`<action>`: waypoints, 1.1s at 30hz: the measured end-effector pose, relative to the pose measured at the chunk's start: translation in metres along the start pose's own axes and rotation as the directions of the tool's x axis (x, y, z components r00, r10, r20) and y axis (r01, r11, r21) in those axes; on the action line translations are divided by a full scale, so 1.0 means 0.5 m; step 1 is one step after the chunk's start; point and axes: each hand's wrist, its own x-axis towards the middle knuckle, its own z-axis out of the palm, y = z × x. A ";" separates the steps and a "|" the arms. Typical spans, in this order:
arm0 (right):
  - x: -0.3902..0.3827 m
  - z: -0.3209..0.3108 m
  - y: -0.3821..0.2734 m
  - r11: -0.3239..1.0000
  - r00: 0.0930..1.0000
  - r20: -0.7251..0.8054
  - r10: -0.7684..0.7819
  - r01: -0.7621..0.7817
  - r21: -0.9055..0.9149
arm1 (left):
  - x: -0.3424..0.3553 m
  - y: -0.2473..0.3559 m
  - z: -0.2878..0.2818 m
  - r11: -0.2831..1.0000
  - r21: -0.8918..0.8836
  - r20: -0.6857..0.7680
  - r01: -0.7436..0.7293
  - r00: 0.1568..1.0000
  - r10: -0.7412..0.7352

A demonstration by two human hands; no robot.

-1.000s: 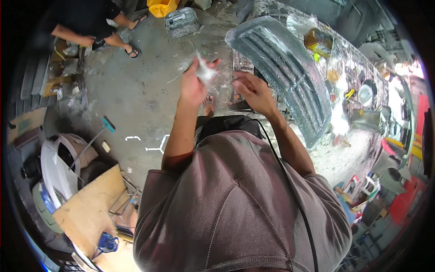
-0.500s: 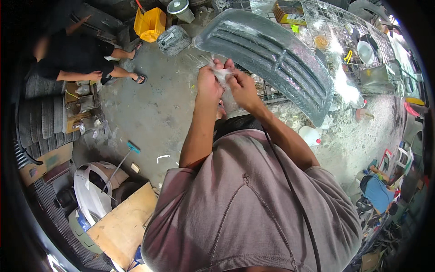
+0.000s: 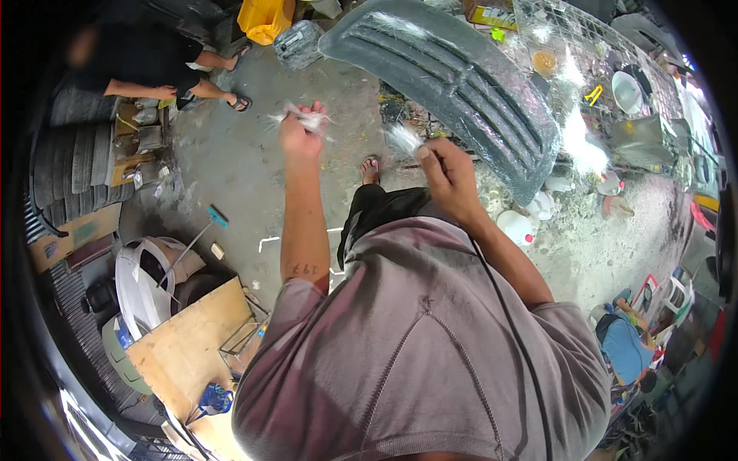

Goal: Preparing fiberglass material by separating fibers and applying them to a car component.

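My left hand [image 3: 300, 134], raised at centre left, is closed on a wad of white fibres [image 3: 311, 119]. Off to its right, my right hand [image 3: 450, 173] pinches a separate tuft of white fibres [image 3: 403, 138] between thumb and fingers. The two hands are apart. Just beyond my right hand a long, curved dark grey panel [image 3: 492, 115] with ridged channels lies on a wire grid rack [image 3: 661, 92], with pale fibres on its far left part.
Another person [image 3: 138, 61] stands at upper left; another [image 3: 626, 346] is at lower right. Around are a yellow bucket [image 3: 265, 19], a grey case [image 3: 298, 48], stacked dark sheets [image 3: 84, 169], a broom [image 3: 215, 215], white jugs [image 3: 515, 228], a white moulded piece [image 3: 142, 284] and a plywood board [image 3: 181, 330].
My hands were together on the fibres half a second ago; they have since parted, the left moving leftward and the right moving right, each with fibres in it.
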 end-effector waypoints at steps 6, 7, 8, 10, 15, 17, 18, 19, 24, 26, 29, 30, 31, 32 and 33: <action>0.057 -0.001 -0.034 0.992 0.995 0.009 0.104 -0.105 0.074 | -0.078 -0.087 0.084 0.965 0.244 0.177 0.097 0.974 -0.143; 0.061 0.004 -0.036 0.989 0.992 0.004 0.124 -0.124 0.077 | -0.088 -0.103 0.099 0.955 0.279 0.185 0.104 0.970 -0.160; 0.067 0.004 -0.035 0.990 0.993 -0.009 0.121 -0.120 0.077 | -0.090 -0.111 0.112 0.953 0.287 0.234 0.095 0.958 -0.166; 0.083 0.001 -0.018 0.987 0.989 -0.076 0.123 -0.114 0.114 | -0.078 -0.110 0.124 0.949 0.275 0.216 0.156 0.952 -0.219; 0.229 -0.059 0.136 0.985 0.952 -0.278 0.127 -0.155 -0.081 | -0.001 -0.017 0.025 0.960 0.215 0.249 0.179 0.940 -0.231; 0.311 -0.074 0.229 0.948 0.945 -0.310 0.099 -0.184 -0.258 | 0.026 0.038 -0.057 0.968 0.208 0.235 0.141 0.953 -0.190; 0.348 -0.071 0.274 0.926 0.949 -0.306 0.079 -0.184 -0.330 | 0.035 0.070 -0.107 0.969 0.202 0.180 0.140 0.968 -0.177; 0.376 -0.069 0.313 0.877 0.935 -0.328 0.135 -0.267 -0.400 | 0.041 0.103 -0.157 0.973 0.195 0.154 0.128 0.975 -0.159; 0.482 -0.026 0.380 0.835 0.961 -0.266 0.077 -0.208 -0.509 | 0.002 0.245 -0.420 0.989 0.140 -0.063 0.046 0.997 -0.037; 0.494 -0.008 0.362 0.674 0.934 -0.333 0.131 -0.330 -0.661 | -0.032 0.285 -0.508 0.992 0.111 -0.039 0.057 0.998 -0.053; 0.510 0.022 0.323 0.421 0.875 -0.442 0.196 -0.483 -0.768 | -0.051 0.308 -0.585 0.989 0.087 -0.135 0.116 0.985 -0.104; 0.507 0.031 0.310 0.397 0.851 -0.483 0.208 -0.525 -0.753 | -0.053 0.312 -0.600 0.986 0.086 -0.250 0.146 0.961 -0.121; 0.504 0.038 0.297 0.380 0.829 -0.521 0.205 -0.558 -0.738 | -0.048 0.311 -0.609 0.986 0.074 -0.249 0.149 0.960 -0.127; 0.500 0.042 0.284 0.367 0.813 -0.553 0.184 -0.579 -0.728 | -0.040 0.312 -0.616 0.986 0.077 -0.185 0.150 0.974 -0.134; 0.489 0.043 0.272 0.380 0.798 -0.571 0.191 -0.597 -0.707 | -0.032 0.310 -0.621 0.983 0.082 -0.203 0.167 0.968 -0.147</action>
